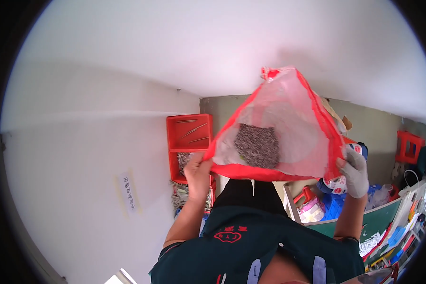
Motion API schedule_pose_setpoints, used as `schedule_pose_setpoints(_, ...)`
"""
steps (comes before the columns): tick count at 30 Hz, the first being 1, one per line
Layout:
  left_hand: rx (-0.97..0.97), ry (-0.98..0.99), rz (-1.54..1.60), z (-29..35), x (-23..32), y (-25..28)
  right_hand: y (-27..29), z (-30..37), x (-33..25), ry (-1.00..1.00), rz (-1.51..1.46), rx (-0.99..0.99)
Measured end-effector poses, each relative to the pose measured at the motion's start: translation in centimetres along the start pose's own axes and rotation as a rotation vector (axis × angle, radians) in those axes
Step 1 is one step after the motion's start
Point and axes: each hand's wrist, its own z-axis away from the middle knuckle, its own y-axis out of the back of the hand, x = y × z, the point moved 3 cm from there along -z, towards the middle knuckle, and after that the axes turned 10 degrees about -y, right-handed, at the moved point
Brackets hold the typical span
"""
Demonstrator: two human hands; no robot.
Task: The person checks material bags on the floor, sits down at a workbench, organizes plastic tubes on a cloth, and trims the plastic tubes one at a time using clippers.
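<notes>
A wide, whitish see-through bag with red edging is stretched open in front of me, its far corner bunched up against the white wall. Deep inside lies a heap of small grey pieces, too fine to tell one from another. My left hand, bare, pinches the bag's red edge at its near left corner. At the near right corner my right hand, in a light grey glove, grips the same edging. The bag hides part of the floor beyond it.
Stacked red bins stand by the left wall, the far one holding a few thin rods. A green-sided table at the right bears assorted items. Near it are a blue crate and a red stool.
</notes>
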Motion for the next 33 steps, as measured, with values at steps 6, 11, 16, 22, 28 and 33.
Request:
schedule_pose_setpoints(6, 0.247, -0.230, -0.021, -7.0, -1.0, 7.5, -11.6, -6.5, -3.2, 0.034, 0.150, -0.313)
schedule_pose_setpoints(11, 0.368, -0.155, -0.040, -13.7, -5.0, 13.1, -20.2, -15.3, -3.5, 0.229, 0.428, -0.383)
schedule_pose_setpoints(16, 0.393, -0.002, 0.086, -18.2, -11.2, 14.9, -26.2, -20.8, -4.0, 0.672, 0.797, -0.217)
schedule_pose_setpoints(22, 0.318, 0.412, 0.140, -18.1, -24.8, 13.5, -31.5, -28.6, 3.9, 0.454, 1.212, -0.092)
schedule_pose_setpoints(28, -0.156, 0.583, -0.436, -18.7, -27.2, 7.8, -30.8, -30.3, 8.2, 0.317, 1.395, -0.024)
schedule_pose_setpoints(33, 0.088, 0.126, -1.047, -24.8, -22.3, 6.0, -32.4, -31.2, 6.3, 0.698, 1.485, 0.059)
